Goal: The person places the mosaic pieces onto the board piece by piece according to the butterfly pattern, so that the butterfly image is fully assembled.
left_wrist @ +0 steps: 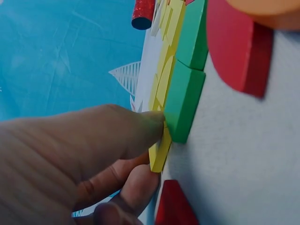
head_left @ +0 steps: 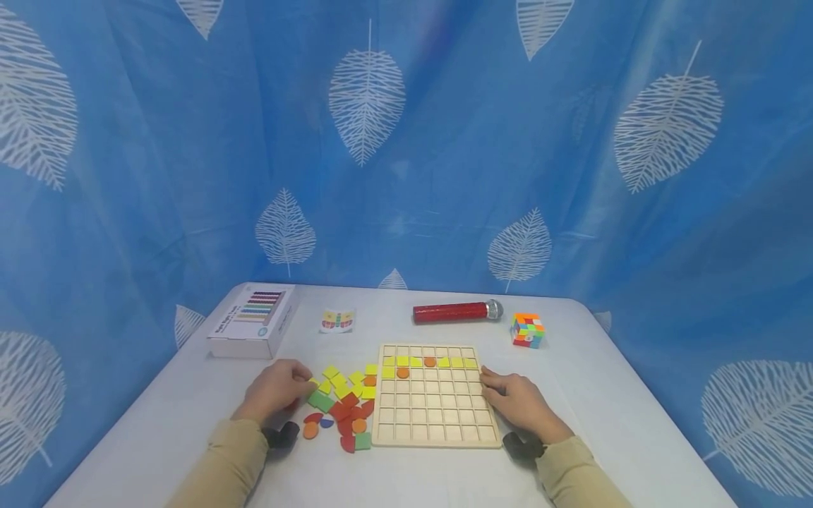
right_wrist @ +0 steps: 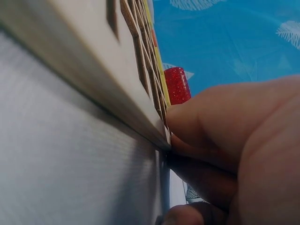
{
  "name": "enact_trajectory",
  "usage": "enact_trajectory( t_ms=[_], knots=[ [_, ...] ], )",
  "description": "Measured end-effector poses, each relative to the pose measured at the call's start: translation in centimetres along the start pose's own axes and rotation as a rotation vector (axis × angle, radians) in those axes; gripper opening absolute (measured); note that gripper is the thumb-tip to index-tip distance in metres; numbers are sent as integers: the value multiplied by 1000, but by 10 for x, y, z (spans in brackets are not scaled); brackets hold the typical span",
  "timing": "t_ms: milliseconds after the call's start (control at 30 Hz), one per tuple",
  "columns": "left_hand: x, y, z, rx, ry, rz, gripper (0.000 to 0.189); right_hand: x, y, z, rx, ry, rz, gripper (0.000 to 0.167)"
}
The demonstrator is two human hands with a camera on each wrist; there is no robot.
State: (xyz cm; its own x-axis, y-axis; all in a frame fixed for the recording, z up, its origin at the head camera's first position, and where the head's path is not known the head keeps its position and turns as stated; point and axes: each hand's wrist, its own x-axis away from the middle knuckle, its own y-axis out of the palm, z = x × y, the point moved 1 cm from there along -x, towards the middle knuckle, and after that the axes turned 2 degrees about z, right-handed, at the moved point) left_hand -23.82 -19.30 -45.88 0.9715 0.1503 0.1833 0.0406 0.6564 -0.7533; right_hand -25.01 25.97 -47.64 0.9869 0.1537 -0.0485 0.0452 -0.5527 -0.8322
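Note:
My left hand (head_left: 277,388) is at the left end of a loose pile of coloured pieces. Its thumb and fingers pinch a yellow tile (left_wrist: 160,152) beside a green tile (left_wrist: 185,103). The wooden grid board (head_left: 437,445) lies flat to the right of the pile. Yellow tiles and an orange disc (head_left: 430,362) line one of its upper rows; another yellow tile (head_left: 388,372) and orange disc (head_left: 403,372) sit in the row below. My right hand (head_left: 517,400) grips the board's right edge, thumb on top; its other fingers are partly hidden.
Red pieces (head_left: 348,443) and a blue piece (head_left: 327,423) lie close to the board's left side. Farther back are a white box (head_left: 254,321), a small pattern card (head_left: 336,321), a red microphone (head_left: 454,312) and a puzzle cube (head_left: 527,330).

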Motion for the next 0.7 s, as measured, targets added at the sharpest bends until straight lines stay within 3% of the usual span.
enact_trajectory(
  t_ms=[433, 700],
  knots=[
    [-1, 0, 1, 2, 22, 1, 32, 0, 0, 0, -22, 0, -1, 39],
    [0, -2, 5, 103, 51, 36, 33, 0, -1, -1, -24, 5, -4, 39]
  ],
)
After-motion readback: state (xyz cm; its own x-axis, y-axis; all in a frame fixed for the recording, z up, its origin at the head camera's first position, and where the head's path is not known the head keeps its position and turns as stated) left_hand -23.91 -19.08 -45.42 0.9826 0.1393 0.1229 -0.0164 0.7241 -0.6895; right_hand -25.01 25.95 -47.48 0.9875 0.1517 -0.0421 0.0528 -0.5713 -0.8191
